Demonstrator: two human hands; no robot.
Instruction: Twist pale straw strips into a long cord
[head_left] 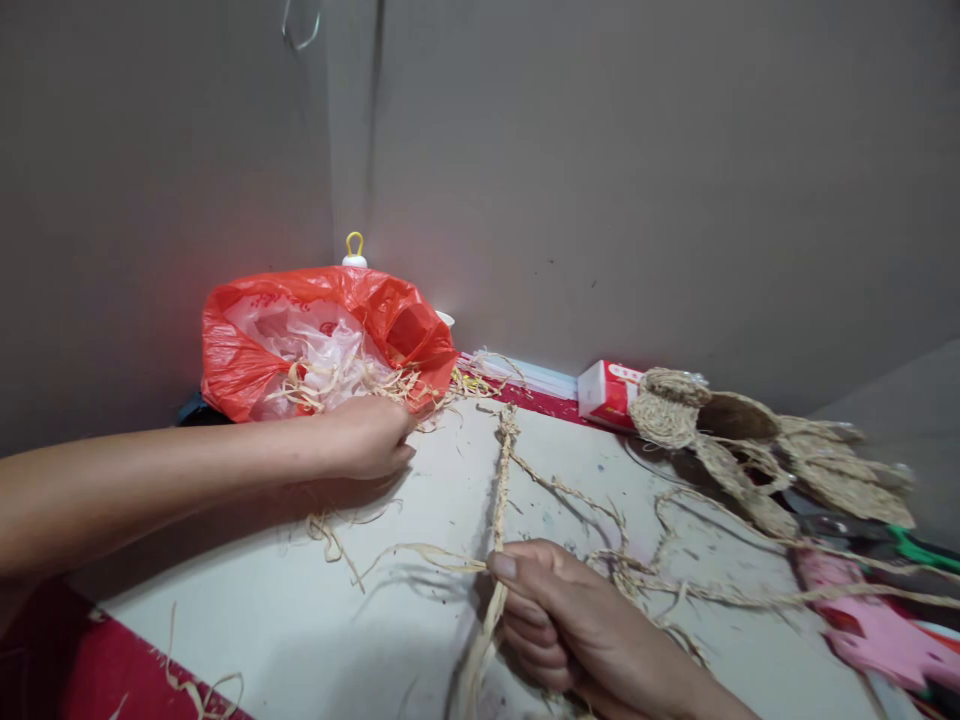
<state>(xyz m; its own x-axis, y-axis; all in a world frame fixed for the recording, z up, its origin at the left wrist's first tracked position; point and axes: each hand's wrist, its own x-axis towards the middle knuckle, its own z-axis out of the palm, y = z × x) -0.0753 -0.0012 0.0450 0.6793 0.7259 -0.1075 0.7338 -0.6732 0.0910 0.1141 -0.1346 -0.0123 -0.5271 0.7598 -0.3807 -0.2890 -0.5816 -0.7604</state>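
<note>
My right hand (544,615) pinches a braided straw cord (501,510) between thumb and fingers. The braid runs up from the thumb to a knotted end near the back of the board, and loose flat strands (480,650) hang below the grip. One strand (431,552) sticks out to the left. My left hand (375,438) is closed at the mouth of a red plastic bag (247,345), beside the dry straw strips (390,385) there. Whatever its curled fingers hold is hidden. A thinner twisted cord (574,490) trails right from the braid.
Woven straw pieces (739,460) lie at the right behind a pink glue gun (885,635) and green-handled scissors (926,550). A red-and-white box (607,393) stands by the wall. Straw scraps (330,540) litter the white board (300,620), which lies on a red surface (97,660).
</note>
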